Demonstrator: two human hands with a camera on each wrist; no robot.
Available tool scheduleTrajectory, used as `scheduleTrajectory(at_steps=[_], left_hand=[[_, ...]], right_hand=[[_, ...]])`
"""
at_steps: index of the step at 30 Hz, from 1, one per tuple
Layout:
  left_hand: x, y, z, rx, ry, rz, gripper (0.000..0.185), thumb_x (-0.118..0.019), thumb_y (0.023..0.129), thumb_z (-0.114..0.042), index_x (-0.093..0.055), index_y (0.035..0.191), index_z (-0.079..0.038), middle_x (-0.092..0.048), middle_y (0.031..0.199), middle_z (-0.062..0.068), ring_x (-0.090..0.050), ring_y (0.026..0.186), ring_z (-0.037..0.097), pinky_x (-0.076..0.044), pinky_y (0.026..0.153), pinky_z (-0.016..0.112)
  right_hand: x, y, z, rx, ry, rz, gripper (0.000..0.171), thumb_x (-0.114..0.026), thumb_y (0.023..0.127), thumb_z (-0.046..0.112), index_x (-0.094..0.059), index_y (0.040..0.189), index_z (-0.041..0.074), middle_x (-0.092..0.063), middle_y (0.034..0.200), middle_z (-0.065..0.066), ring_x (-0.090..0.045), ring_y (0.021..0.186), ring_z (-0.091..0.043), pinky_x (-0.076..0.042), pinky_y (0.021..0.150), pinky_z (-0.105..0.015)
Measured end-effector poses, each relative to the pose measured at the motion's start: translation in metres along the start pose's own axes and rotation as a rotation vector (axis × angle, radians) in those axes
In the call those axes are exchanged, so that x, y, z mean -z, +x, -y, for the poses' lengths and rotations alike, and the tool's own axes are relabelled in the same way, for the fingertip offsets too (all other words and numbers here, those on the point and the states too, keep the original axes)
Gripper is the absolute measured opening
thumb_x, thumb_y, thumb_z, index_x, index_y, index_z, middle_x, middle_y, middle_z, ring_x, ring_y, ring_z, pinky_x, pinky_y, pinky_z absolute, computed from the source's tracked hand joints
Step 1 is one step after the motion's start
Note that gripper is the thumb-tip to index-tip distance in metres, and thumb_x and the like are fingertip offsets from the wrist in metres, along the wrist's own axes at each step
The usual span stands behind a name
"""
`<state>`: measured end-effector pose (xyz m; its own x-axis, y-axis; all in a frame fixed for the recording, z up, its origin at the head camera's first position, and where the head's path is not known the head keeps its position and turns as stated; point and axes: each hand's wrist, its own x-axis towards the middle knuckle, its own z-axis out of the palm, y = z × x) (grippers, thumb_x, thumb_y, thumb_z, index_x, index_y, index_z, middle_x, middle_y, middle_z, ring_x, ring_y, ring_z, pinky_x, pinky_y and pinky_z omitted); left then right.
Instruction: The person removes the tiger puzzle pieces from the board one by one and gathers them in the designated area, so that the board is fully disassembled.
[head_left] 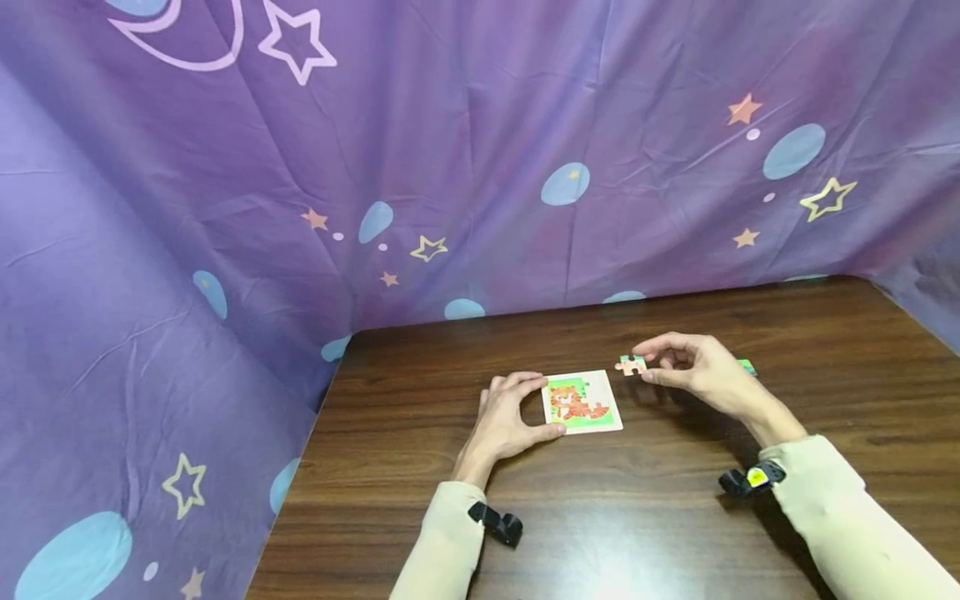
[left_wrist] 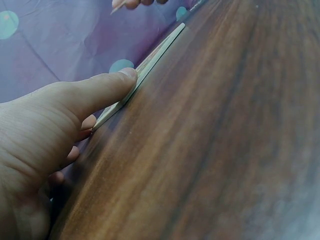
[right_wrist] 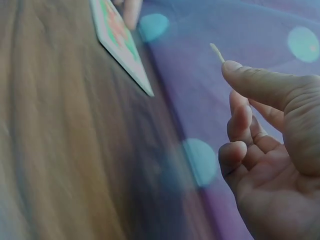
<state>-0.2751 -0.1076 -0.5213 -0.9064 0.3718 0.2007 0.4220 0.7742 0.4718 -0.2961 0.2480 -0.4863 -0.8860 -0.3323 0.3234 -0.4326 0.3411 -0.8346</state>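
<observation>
A small puzzle board [head_left: 582, 402] with an orange tiger picture lies flat on the brown table [head_left: 615, 517]. My left hand [head_left: 510, 412] grips its left edge, fingers at the far corner and thumb at the near corner; in the left wrist view the thumb [left_wrist: 107, 87] presses the thin board [left_wrist: 150, 62]. My right hand [head_left: 693, 367] pinches a single puzzle piece [head_left: 631, 364] between thumb and forefinger, held just above the table to the right of the board's far corner. In the right wrist view the piece [right_wrist: 217, 52] shows edge-on above the thumb, with the board [right_wrist: 120, 42] beyond.
A green piece [head_left: 746, 365] peeks out on the table behind my right hand. A purple cloth [head_left: 450, 167] with stars and blue dots rises behind the table and along its left side. The table's left edge runs close to my left arm.
</observation>
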Motion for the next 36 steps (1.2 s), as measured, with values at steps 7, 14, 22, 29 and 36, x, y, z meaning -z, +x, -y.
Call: scheduleTrajectory(at_steps=[7,14,22,29,36], left_hand=[[-0.002,-0.001,0.0,-0.012,0.0,-0.013,0.084,-0.093,0.084,-0.058,-0.067,0.155,-0.021,-0.06,0.161,-0.007,-0.053,0.141,0.02,-0.04,0.111,0.044],[-0.001,-0.001,-0.001,0.002,-0.024,-0.004,0.084,-0.094,0.084,-0.056,-0.067,0.156,-0.021,-0.059,0.162,-0.008,-0.052,0.141,0.02,-0.039,0.112,0.045],[0.002,-0.002,-0.001,-0.013,-0.04,-0.015,0.083,-0.095,0.084,-0.054,-0.068,0.153,-0.018,-0.061,0.16,-0.004,-0.053,0.14,0.023,-0.04,0.111,0.049],[0.0,-0.001,0.0,-0.001,-0.031,-0.001,0.083,-0.094,0.084,-0.054,-0.067,0.155,-0.021,-0.06,0.161,-0.006,-0.052,0.142,0.022,-0.04,0.113,0.049],[0.001,-0.001,0.0,-0.01,-0.021,-0.005,0.084,-0.094,0.084,-0.056,-0.067,0.155,-0.021,-0.06,0.162,-0.006,-0.052,0.142,0.023,-0.04,0.114,0.049]], right_hand=[[0.039,-0.013,0.005,-0.052,-0.01,-0.097,0.038,-0.086,0.096,0.003,-0.076,0.132,0.001,-0.072,0.087,-0.003,-0.062,0.072,-0.007,-0.048,0.061,-0.028],[0.079,-0.029,0.008,-0.104,-0.067,-0.148,0.037,-0.084,0.098,0.002,-0.075,0.133,0.002,-0.071,0.079,-0.003,-0.062,0.066,-0.009,-0.045,0.055,-0.036],[0.098,-0.052,0.002,-0.163,-0.098,-0.163,0.036,-0.082,0.101,0.007,-0.074,0.136,0.004,-0.074,0.081,-0.004,-0.065,0.069,-0.009,-0.045,0.06,-0.036],[0.103,-0.069,-0.014,-0.217,-0.12,-0.168,0.039,-0.084,0.1,0.008,-0.073,0.137,0.004,-0.075,0.086,-0.007,-0.067,0.077,-0.012,-0.046,0.071,-0.029],[0.109,-0.084,-0.035,-0.211,-0.157,-0.091,0.037,-0.083,0.1,0.007,-0.074,0.135,0.002,-0.077,0.089,-0.006,-0.068,0.076,-0.013,-0.046,0.068,-0.031]])
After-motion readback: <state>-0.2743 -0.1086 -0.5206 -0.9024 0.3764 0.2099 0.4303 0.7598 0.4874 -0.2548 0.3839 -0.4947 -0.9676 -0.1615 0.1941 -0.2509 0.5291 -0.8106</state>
